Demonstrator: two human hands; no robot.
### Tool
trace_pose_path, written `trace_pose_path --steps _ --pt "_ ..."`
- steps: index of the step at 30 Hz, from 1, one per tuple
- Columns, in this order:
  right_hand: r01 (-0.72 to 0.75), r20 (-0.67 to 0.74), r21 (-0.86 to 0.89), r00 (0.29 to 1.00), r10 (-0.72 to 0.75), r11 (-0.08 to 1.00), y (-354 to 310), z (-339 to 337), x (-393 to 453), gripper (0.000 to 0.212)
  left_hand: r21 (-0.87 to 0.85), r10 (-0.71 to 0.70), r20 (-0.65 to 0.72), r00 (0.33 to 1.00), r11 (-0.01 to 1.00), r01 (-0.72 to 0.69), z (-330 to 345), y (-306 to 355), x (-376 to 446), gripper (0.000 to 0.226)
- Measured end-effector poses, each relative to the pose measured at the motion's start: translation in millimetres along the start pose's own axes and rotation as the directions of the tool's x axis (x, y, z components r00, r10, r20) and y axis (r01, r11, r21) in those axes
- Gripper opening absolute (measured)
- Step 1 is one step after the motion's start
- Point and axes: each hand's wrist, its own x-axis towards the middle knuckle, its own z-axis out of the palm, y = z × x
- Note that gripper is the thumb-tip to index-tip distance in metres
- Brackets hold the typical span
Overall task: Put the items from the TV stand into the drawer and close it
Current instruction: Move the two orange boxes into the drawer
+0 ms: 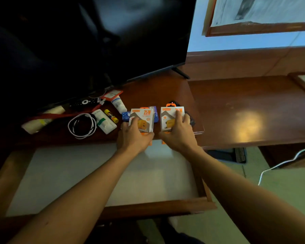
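Cardboard boxes fill both of our hands: our left hand (133,136) wraps its fingers around the left charger box (142,120), a small white carton with glossy orange "25W" print, and our right hand (178,133) closes over the right charger box (171,118), its twin, with the fingers pressed flat on the front face. Both boxes sit at the front edge of the TV stand (165,90), a polished reddish-brown wooden top that throws back a soft glare. Just below our wrists the drawer (157,206) stands pulled out, a shallow rectangular tray with dark wooden walls and a pale, matte floor. To the left on the stand lie a coiled white cable (82,125) looped in a loose ring, a white rectangular packet (105,121) with a green band, a short yellow glue stick (111,116), a white squeeze tube (119,104) lying slanted, and a dark remote control (85,102) with a pale round button. A red lanyard (60,115) runs as a thin strap toward a long cream-coloured roll (42,118). Behind the boxes we see a blue patterned pack (126,116), partly hidden. The black, glossy television (88,41) rises above it all.
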Motion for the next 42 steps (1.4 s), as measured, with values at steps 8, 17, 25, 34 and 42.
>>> trace_pose_path --steps 8,17,25,34,42 --pt "-0.014 0.046 -0.099 0.999 0.018 0.995 17.4 16.7 -82.6 0.109 -0.007 0.040 0.112 0.993 0.999 -0.039 20.1 -32.0 -76.1 0.079" --pt "-0.145 0.194 -0.149 0.966 0.173 0.978 68.8 48.8 -105.7 0.110 0.090 -0.014 0.250 0.968 0.996 -0.009 72.2 -63.5 -99.3 0.080" --pt "-0.270 0.334 -0.269 0.874 0.352 0.925 93.5 82.6 -78.2 0.116 0.186 -0.141 0.408 0.902 0.980 0.069 121.4 -70.4 -87.4 0.100" --pt "-0.116 0.296 -0.443 0.917 0.267 0.889 105.1 88.2 -73.5 0.099 0.128 -0.140 0.480 0.866 0.988 0.088 123.6 -80.8 -71.2 0.070" --pt "0.092 0.396 -0.543 0.904 0.158 0.835 110.7 84.6 -68.9 0.081 0.007 -0.076 0.556 0.828 0.996 0.087 125.2 -85.3 -71.4 0.085"
